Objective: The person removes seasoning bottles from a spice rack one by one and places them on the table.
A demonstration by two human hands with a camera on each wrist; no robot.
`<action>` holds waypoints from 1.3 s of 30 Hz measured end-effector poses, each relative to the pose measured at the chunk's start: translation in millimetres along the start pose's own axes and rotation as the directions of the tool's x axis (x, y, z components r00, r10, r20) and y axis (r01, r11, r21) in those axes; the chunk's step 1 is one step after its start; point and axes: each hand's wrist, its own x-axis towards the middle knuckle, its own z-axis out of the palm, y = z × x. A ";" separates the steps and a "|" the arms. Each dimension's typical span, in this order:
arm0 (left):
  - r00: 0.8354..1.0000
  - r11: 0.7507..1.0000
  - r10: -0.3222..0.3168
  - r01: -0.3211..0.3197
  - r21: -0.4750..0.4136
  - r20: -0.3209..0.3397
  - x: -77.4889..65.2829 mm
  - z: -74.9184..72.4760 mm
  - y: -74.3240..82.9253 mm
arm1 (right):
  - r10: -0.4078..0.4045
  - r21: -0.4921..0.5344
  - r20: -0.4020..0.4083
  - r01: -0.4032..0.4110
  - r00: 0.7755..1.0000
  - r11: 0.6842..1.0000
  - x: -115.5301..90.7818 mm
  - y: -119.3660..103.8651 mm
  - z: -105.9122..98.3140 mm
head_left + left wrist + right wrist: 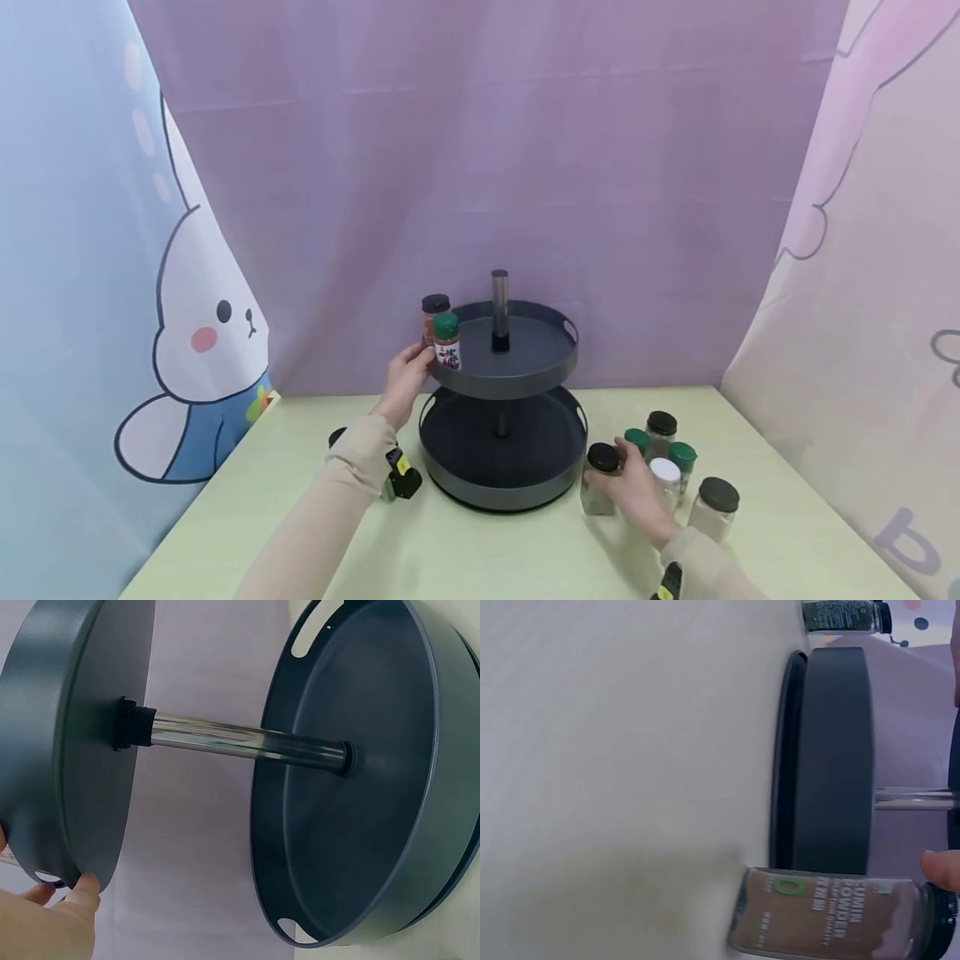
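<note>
A dark two-tier turntable rack stands on the table, with an upper tray (517, 386) and a lower tray (502, 498) on a metal post (217, 736). My left hand (405, 382) grips the upper tray's rim at its left side, fingers at the handle slot (49, 877). Right above that hand, a green-lidded seasoning jar (447, 343) and a black-lidded orange jar (435, 307) stand on the upper tray. My right hand (637, 490) pinches a cumin powder jar (825, 915) by its black lid, just right of the lower tray. Whether its base touches the table is unclear.
Several jars stand right of my right hand, among them a white-lidded jar (665, 473), a green-lidded jar (682, 457) and black-lidded jars (716, 504). Behind my left wrist is a partly hidden dark-lidded jar (337, 434). Printed curtains (495, 167) enclose the table.
</note>
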 end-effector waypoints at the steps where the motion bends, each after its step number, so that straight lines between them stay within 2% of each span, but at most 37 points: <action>1: 1.000 1.000 -0.002 0.002 -0.002 -0.002 0.2 -0.8 -0.1 | -0.008 -0.005 -0.002 0.008 1.000 1.000 0.7 -2.2 -0.5; 5: 1.000 1.000 -0.005 0.005 0.003 -0.003 -0.1 -2.7 0.0 | -0.027 0.006 -0.005 0.027 1.000 1.000 3.4 -11.2 -4.7; 11: 1.000 1.000 0.005 -0.005 0.006 -0.005 -2.0 -4.1 0.9 | -0.023 0.055 0.044 0.020 0.999 0.998 8.0 -32.4 -16.8; 22: 1.000 1.000 -0.005 0.005 0.009 -0.019 -3.4 -5.7 -0.3 | -0.082 0.071 0.108 0.075 0.991 0.995 36.7 -78.2 -40.1; 24: 1.000 1.000 0.007 -0.006 0.006 -0.028 -4.9 -6.5 -0.1 | -0.093 0.076 0.106 0.085 0.990 0.993 43.5 -85.5 -42.7; 31: 0.989 0.993 0.116 -0.114 0.028 -0.092 -13.1 -12.1 3.3 | -0.112 0.099 0.103 0.102 0.988 0.990 65.3 -107.5 -47.9; 39: 0.986 0.992 0.128 -0.125 0.034 -0.108 -19.1 -17.6 5.9 | -0.105 0.085 0.148 0.093 0.983 0.992 83.3 -121.0 -49.8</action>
